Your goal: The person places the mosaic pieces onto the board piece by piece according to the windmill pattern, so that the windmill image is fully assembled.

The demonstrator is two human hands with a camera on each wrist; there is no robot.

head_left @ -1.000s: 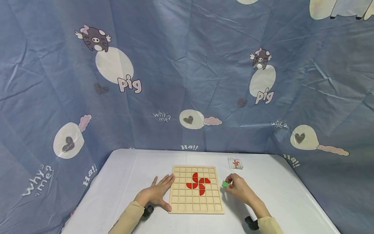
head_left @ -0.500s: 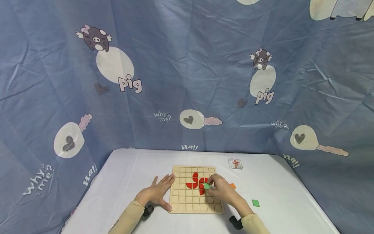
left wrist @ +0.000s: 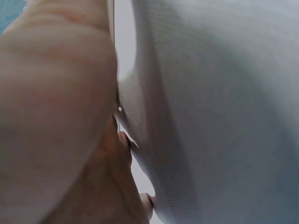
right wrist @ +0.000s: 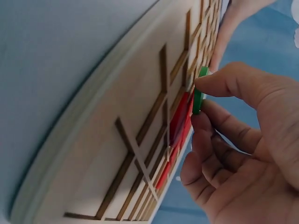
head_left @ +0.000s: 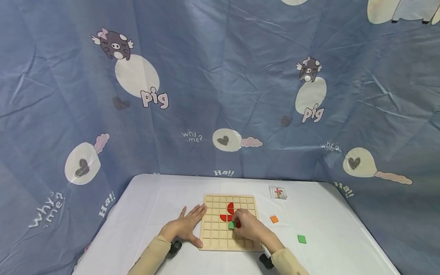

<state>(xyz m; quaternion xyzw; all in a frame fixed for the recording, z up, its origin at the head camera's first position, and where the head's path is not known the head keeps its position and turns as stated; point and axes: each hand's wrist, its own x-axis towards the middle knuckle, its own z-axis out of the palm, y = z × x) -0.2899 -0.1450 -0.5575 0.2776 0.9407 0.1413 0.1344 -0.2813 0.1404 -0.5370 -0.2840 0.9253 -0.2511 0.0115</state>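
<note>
My right hand (head_left: 251,225) pinches a green square tile (head_left: 232,225) between thumb and fingertips, over the middle of a wooden grid board (head_left: 214,244). In the right wrist view the green tile (right wrist: 200,91) is seen edge-on, tilted close to the board's surface. Red quarter-round pieces (head_left: 230,208) lie in the board's cells, some of them hidden behind the right hand. My left hand (head_left: 185,227) lies spread on the table with fingertips and thumb at the board's left edge. The left wrist view shows mostly the underside of that hand (left wrist: 56,102) close up.
Right of the board lie a small orange tile (head_left: 274,219) and another green tile (head_left: 301,239). A card (head_left: 277,192) with a printed red pattern on a grid lies behind them. A blue patterned cloth (head_left: 192,76) hangs around the white table (head_left: 161,198).
My right hand has carried the green tile leftward from beside the board to over its middle, uncovering the orange and green tiles on the table. The left hand has stayed put.
</note>
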